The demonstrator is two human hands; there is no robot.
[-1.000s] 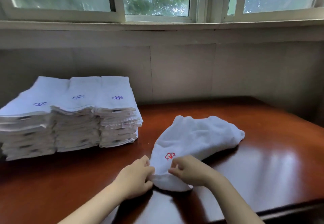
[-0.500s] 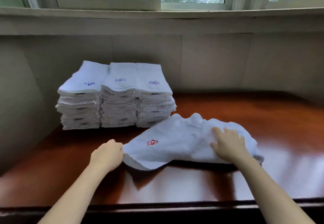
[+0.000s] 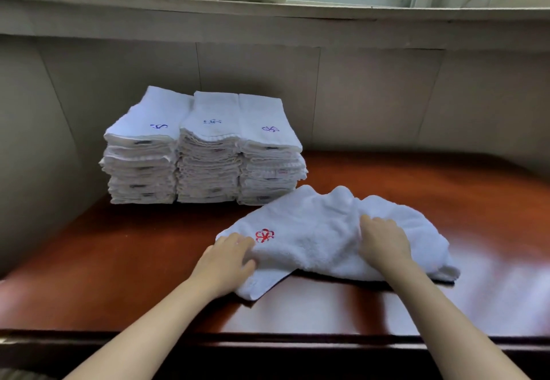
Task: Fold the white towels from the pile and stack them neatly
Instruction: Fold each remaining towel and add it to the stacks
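White towel point(image 3: 321, 239) is lying rumpled on the bench point(image 3: 119, 260), long axis running left-right, just beside the folded stacks point(image 3: 205, 147). Left hand point(image 3: 226, 263) is pinching the near-left corner; right hand point(image 3: 384, 239) is pressing flat mid-towel, grip spread.
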